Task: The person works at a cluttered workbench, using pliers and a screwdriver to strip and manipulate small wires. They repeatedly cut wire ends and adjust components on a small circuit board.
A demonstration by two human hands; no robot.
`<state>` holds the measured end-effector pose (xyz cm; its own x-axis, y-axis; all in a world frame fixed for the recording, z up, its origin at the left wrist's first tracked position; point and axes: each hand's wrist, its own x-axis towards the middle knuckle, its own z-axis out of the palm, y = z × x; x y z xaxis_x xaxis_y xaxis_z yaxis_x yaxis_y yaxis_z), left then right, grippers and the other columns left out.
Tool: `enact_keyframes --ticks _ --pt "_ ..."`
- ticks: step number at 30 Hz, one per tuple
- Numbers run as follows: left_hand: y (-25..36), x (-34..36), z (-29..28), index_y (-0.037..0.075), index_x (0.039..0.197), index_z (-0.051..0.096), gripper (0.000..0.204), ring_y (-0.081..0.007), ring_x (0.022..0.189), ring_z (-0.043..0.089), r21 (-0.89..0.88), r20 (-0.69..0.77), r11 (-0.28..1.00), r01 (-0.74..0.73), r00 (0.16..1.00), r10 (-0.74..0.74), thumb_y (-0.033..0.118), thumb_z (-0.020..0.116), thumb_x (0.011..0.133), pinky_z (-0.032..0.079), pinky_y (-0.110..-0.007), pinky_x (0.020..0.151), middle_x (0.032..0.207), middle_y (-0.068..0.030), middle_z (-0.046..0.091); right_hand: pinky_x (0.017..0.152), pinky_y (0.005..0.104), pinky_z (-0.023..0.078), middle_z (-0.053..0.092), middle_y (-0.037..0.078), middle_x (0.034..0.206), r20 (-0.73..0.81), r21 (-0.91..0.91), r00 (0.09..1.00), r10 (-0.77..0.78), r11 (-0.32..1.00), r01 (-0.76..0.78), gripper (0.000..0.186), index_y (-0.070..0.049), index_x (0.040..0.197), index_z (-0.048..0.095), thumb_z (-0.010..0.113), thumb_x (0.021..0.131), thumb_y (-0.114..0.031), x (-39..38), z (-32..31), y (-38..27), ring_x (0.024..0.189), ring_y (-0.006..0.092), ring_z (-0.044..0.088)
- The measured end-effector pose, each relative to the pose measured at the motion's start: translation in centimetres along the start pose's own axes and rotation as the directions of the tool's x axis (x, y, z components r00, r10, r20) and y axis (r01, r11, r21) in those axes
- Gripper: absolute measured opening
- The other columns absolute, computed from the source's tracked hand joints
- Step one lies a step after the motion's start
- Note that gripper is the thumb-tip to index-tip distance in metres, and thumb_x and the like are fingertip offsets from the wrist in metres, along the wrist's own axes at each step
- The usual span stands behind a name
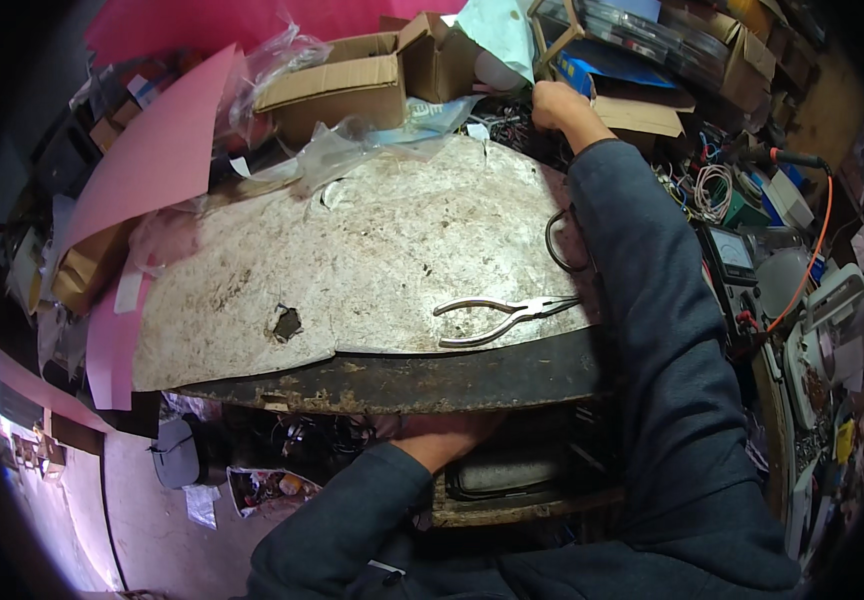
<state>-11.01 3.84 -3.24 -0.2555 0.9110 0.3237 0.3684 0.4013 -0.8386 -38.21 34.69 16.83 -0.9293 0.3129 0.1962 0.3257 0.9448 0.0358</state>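
Observation:
My right hand (559, 107) is stretched to the far side of the workbench, beside a heap of small dark parts (512, 122) and a blue box (602, 78). Its fingers look curled, and what they hold, if anything, is hidden. Below the bench's front edge, my left hand (447, 442) reaches in above an open drawer (512, 475); the edge covers its fingers. Long-nose pliers (517, 315) lie on the worn white bench top (382, 240), jaws toward my right sleeve. A dark curved loop (552, 240) shows partly beside that sleeve.
Cardboard boxes (337, 95) and clear plastic bags (342, 150) crowd the back. A pink sheet (157, 150) bends up at the left. On the right stand a dial meter (732, 255), coiled wires (714, 190) and an orange cable (814, 265). A bin (272, 490) sits on the floor.

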Motion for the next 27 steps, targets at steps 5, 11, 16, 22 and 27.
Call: enact_keyframes --ticks 5,11,16,22,27 --pt "1.6 -0.2 0.8 0.009 0.14 0.051 0.053 -0.0338 0.129 0.052 -0.345 -0.019 0.933 0.097 0.994 -0.111 0.045 0.045 0.102 0.044 -0.045 0.107 0.142 -0.0151 0.054 0.086 0.0468 0.055 0.072 0.017 0.111 -0.04 0.071 0.996 -0.076 0.994 0.079 0.035 -0.01 0.11 0.075 0.072 0.075 -0.007 1.6 1.4 0.7 0.106 0.036 0.068" --pt "0.9 0.0 0.3 0.013 0.135 0.057 0.047 -0.0354 0.124 0.055 -0.866 0.39 0.332 0.373 0.921 -0.019 0.043 0.05 0.1 0.046 -0.048 0.104 0.138 -0.0151 0.057 0.085 0.0467 0.053 0.071 0.017 0.104 -0.064 0.15 0.847 -0.528 0.834 0.531 0.037 -0.014 0.108 0.071 0.062 0.075 -0.002 2.1 2.2 2.1 0.105 0.0387 0.065" --pt "-0.1 -0.3 -0.2 0.014 0.136 0.057 0.047 -0.035 0.124 0.056 -0.88 0.324 0.363 0.306 0.946 -0.012 0.043 0.051 0.099 0.046 -0.048 0.103 0.136 -0.0147 0.058 0.086 0.0459 0.052 0.072 0.017 0.107 -0.214 0.185 0.9 -0.381 0.889 0.42 0.035 -0.015 0.103 0.074 0.055 0.077 -0.001 0.1 1.8 1.0 0.106 0.0383 0.065" --pt "1.5 -0.2 1.5 0.016 0.138 0.056 0.048 -0.035 0.123 0.056 -0.692 0.097 0.714 0.106 0.994 -0.054 0.043 0.053 0.099 0.047 -0.047 0.101 0.136 -0.0139 0.059 0.087 0.0431 0.052 0.072 0.017 0.112 -0.003 0.296 0.823 -0.568 0.786 0.543 0.043 -0.016 0.109 0.076 0.052 0.078 0.002 3.0 2.7 3.8 0.106 0.0365 0.066" --pt "0.6 -0.5 0.3 0.016 0.138 0.056 0.046 -0.0346 0.123 0.057 -0.784 0.163 0.587 0.2 0.98 -0.116 0.041 0.053 0.099 0.047 -0.046 0.101 0.136 -0.014 0.059 0.089 0.0425 0.052 0.072 0.016 0.114 0.089 0.17 0.881 -0.465 0.878 0.447 0.047 -0.02 0.114 0.077 0.053 0.079 0.002 1.9 2.9 2.4 0.105 0.0367 0.067"
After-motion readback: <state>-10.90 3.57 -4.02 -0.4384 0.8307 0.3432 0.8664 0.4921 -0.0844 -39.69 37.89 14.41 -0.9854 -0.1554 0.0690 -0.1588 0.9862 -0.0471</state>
